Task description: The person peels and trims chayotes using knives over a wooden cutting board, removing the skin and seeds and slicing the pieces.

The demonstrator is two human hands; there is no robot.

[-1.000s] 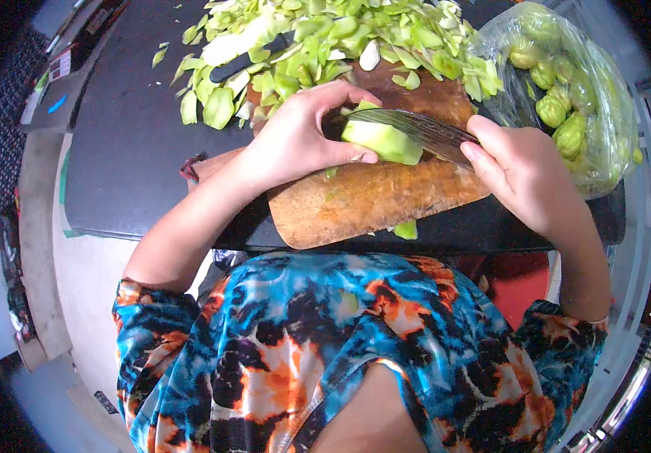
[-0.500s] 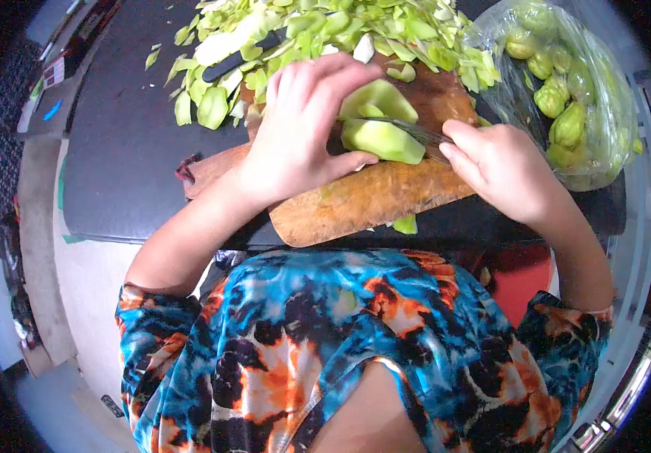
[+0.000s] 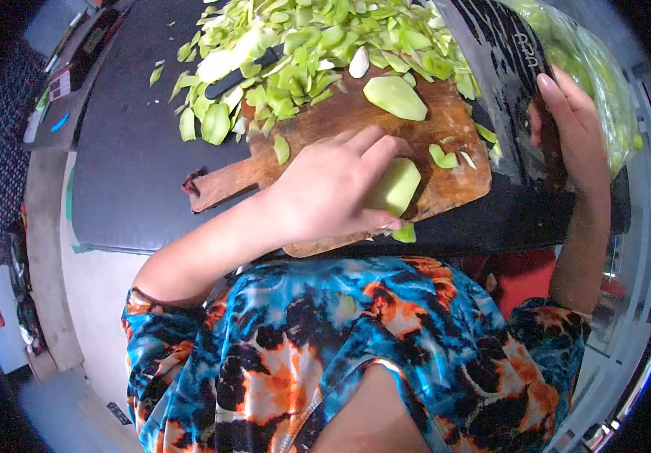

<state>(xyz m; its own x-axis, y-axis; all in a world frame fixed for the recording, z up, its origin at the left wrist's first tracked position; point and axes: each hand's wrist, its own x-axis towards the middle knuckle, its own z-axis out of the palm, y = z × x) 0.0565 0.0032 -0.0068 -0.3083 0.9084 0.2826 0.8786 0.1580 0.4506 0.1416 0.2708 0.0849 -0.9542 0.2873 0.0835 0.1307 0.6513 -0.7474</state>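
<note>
Curled fingers and thumb of my left hand (image 3: 340, 177) grip a peeled chayote half (image 3: 401, 187) near the front edge of the wooden cutting board (image 3: 340, 121). Another pale green chayote half (image 3: 395, 98) lies on the board, beyond that hand. At the right, my right hand (image 3: 571, 124) is closed on a wide-bladed knife (image 3: 503, 75). Its dark, wet-looking blade is raised with the flat side toward me, and its handle is mostly hidden in my fingers. The blade covers part of the plastic bag behind it.
A heap of green peelings (image 3: 340, 38) spreads over the far side of the table (image 3: 129, 151). A dark-handled tool (image 3: 242, 74) lies among them. The clear plastic bag (image 3: 601, 68) with green chayotes stands at the right. Small scraps (image 3: 446, 157) lie on the board.
The knife has left the chayote and moved up and right, its blade turning flat side up. The chayote is now in two separate halves; my left hand has shifted right and nearer me with one.
</note>
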